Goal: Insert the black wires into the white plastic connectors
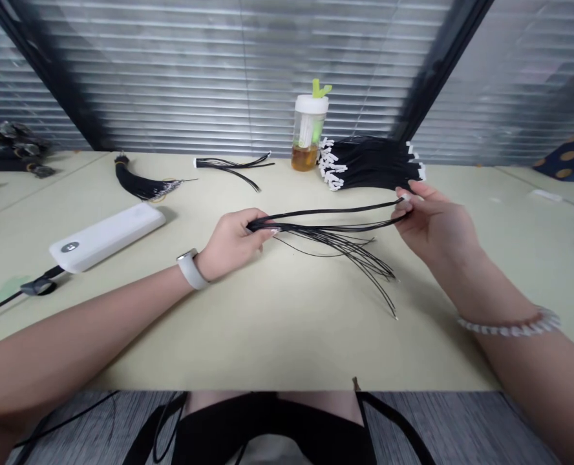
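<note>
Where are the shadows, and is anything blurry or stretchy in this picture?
Head view: soft shadows on the table beside the white box and under the right arm; head view: blinds look hazy, wires' tips fuzzy; head view: the right arm seems stretched near the edge.

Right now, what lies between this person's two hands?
In the head view, black wires run from the left hand to the right hand; loose strands fan out below them.

No lettering can be read for certain. Well left of the bottle (pixel 304 137), the white device (pixel 112 234) bears a dark oval (pixel 66 247) with a pale mark (pixel 70 247), too small to make out.
</note>
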`<action>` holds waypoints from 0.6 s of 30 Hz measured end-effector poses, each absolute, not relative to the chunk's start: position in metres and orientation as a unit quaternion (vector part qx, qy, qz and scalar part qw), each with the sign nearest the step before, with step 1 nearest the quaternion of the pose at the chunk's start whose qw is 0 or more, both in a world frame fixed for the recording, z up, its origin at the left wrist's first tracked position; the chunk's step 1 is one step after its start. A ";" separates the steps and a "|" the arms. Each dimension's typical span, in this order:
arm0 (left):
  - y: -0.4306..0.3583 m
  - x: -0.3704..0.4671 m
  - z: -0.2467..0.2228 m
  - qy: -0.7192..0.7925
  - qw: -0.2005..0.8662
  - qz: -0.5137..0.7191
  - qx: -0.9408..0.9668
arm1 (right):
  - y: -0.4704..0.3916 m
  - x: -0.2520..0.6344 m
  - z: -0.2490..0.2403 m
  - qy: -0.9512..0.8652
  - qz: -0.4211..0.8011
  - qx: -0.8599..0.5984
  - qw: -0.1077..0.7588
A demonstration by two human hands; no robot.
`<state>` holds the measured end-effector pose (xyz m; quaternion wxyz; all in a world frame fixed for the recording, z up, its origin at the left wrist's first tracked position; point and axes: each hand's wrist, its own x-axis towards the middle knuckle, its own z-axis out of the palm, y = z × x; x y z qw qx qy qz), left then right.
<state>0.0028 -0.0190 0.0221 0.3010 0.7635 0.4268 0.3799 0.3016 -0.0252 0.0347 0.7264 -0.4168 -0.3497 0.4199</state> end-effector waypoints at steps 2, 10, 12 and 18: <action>-0.020 0.004 0.023 0.434 0.329 0.388 0.744 | -0.025 0.300 0.035 -0.331 0.439 -0.423 0.720; -0.018 -0.002 0.021 0.394 0.274 0.281 0.831 | -0.025 0.298 0.034 -0.355 0.437 -0.416 0.714; -0.017 -0.003 0.020 0.376 0.182 0.245 0.875 | -0.025 0.298 0.033 -0.366 0.435 -0.407 0.715; -0.019 -0.001 0.016 0.368 0.021 0.174 0.913 | -0.033 0.295 0.038 -0.406 0.413 -0.384 0.719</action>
